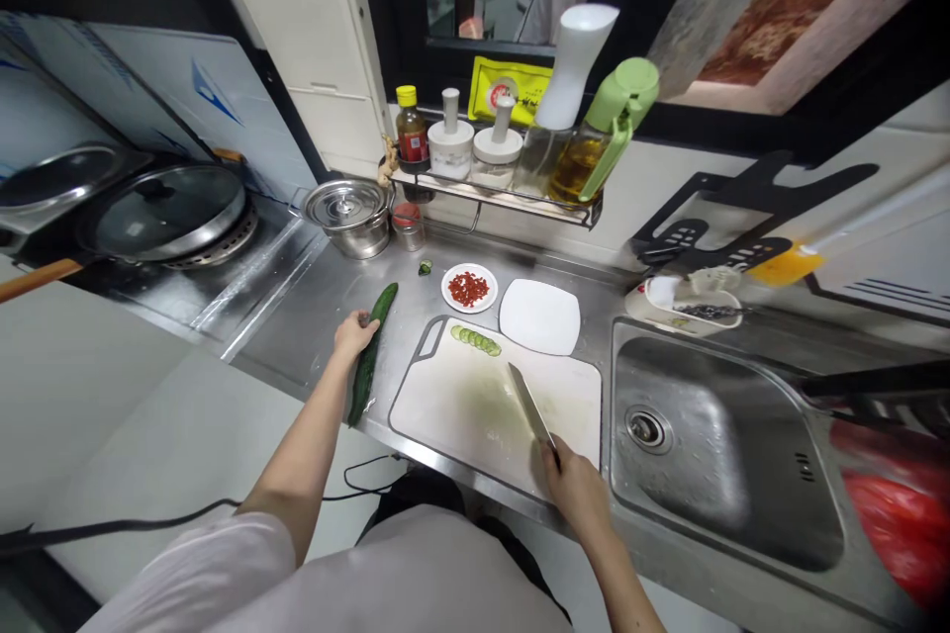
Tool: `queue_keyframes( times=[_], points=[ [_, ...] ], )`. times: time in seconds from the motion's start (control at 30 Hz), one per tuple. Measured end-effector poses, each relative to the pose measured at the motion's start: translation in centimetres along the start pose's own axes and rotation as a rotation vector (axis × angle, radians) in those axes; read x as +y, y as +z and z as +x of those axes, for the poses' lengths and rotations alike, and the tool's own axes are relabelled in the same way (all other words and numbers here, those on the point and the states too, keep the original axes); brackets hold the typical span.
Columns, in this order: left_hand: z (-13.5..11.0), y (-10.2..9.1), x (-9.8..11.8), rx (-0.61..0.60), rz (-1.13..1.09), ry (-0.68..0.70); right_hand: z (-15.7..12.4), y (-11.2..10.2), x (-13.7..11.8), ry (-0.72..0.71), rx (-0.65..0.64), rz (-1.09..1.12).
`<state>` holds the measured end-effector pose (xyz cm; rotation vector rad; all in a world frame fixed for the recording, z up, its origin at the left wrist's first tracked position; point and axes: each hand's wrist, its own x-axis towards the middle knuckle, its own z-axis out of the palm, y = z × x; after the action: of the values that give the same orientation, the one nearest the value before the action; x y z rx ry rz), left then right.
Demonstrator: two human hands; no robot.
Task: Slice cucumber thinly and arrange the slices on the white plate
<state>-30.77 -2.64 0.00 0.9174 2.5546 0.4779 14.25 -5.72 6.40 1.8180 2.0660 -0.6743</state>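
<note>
My left hand (354, 333) is closed around a long dark green cucumber (364, 378), which lies on the steel counter left of the cutting board. My right hand (576, 485) grips a kitchen knife (532, 406) by its dark handle; the blade points away from me over the white cutting board (452, 406). Near the board's far left corner, several thin cucumber slices (475, 340) overlap in a row. A flat white plate (540, 316) sits just beyond the board. Beside it, a small round plate (447, 295) bears chopped red bits (468, 290).
To the right is a steel sink (712, 445). A lidded steel pot (348, 218) and a red-lidded jar (408, 227) stand at the back left. Seasonings and an oil bottle (586, 163) fill the wall rack (494, 195). A covered pan (170, 208) rests on the stove.
</note>
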Motion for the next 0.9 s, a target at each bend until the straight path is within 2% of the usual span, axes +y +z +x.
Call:
queue_keyframes(
  times=[0.1,0.3,0.47,0.57,0.73,0.9],
  points=[
    [-0.4,0.0,0.3,-0.043,0.096,0.051,-0.3,0.2,-0.2,0.006,-0.004,0.002],
    [-1.1,-0.5,0.7,-0.025,0.155,0.111,-1.0,0.7,-0.9,0.020,0.009,0.012],
    [-1.9,-2.5,0.3,-0.099,0.085,0.319,-1.7,1.1,-1.1,0.056,0.000,0.034],
    [-3.8,-2.8,1.0,-0.218,0.054,0.452,-2.1,1.3,-1.2,0.064,0.011,0.054],
    [-9.0,-1.0,2.8,-0.411,0.055,0.619,-2.5,1.7,-1.7,0.073,0.008,0.104],
    [-12.3,1.7,3.6,-0.472,0.102,0.719,-2.9,1.6,-2.8,0.086,0.013,0.179]
  ],
)
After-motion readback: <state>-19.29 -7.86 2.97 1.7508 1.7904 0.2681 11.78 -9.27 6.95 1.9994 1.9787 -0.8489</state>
